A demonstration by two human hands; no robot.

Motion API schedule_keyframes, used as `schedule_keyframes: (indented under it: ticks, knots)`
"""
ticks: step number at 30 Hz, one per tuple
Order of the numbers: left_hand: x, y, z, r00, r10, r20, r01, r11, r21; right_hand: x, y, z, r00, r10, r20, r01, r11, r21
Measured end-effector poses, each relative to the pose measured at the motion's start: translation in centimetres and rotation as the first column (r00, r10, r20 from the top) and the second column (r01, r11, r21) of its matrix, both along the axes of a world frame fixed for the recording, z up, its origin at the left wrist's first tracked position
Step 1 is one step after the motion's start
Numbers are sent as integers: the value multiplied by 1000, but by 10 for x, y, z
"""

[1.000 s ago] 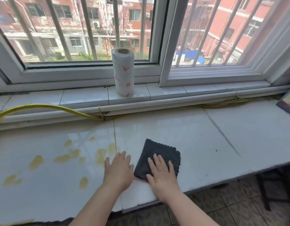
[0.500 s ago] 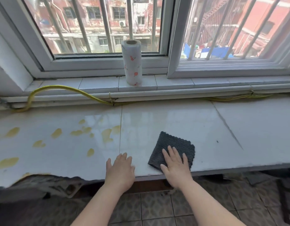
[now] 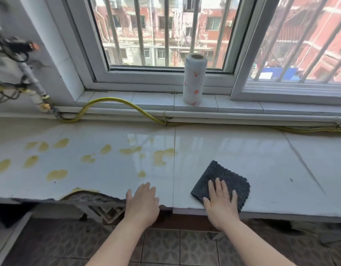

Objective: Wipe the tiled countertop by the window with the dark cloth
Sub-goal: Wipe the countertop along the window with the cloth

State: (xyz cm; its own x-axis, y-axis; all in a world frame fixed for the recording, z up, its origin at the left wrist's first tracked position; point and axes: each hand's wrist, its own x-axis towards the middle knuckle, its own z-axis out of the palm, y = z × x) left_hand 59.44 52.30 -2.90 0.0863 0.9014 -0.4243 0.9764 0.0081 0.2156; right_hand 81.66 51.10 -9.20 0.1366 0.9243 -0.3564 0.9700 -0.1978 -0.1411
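Note:
A folded dark grey cloth [image 3: 223, 177] lies near the front edge of the white tiled countertop [image 3: 242, 150]. My right hand [image 3: 220, 200] rests flat on the cloth's near half, fingers spread. My left hand [image 3: 141, 202] lies flat on the counter's front edge, to the left of the cloth, holding nothing. Several yellowish stains [image 3: 160, 157] mark the left tile, from the seam out to the far left.
A paper towel roll [image 3: 194, 79] stands on the window sill. A yellow hose [image 3: 112, 101] runs along the back of the counter to pipe fittings [image 3: 39, 98] at the left wall. The counter's front edge is broken at the left [image 3: 89, 196]. Patterned floor tiles lie below.
The view has shifted left and back, showing more of the stained left tile and the wall pipes. Both hands sit nearer the counter's front edge; the cloth stays under my right hand.

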Motion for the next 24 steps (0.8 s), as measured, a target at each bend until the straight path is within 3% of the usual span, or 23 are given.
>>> schedule_keyframes:
  ticks: [9, 14, 16, 19, 24]
  knots:
    - [-130, 36, 3, 999, 39, -26, -38, 999, 32, -205, 42, -12, 931, 363, -41, -358, 929, 95]
    - [-155, 58, 0, 1000, -22, -19, 23, 1000, 16, -224, 55, -11, 919, 388, -74, -380, 919, 99]
    - [-150, 65, -2, 998, -65, 5, 65, 998, 14, -204, 52, -11, 958, 282, -57, -277, 957, 91]
    - [-145, 72, -6, 993, -114, 30, 115, 993, -4, -155, 49, -7, 1000, -6, -23, 7, 1000, 25]
    - [-153, 78, -8, 996, -92, -1, 92, 995, -42, -114, 68, 3, 956, -291, 45, 293, 955, -37]
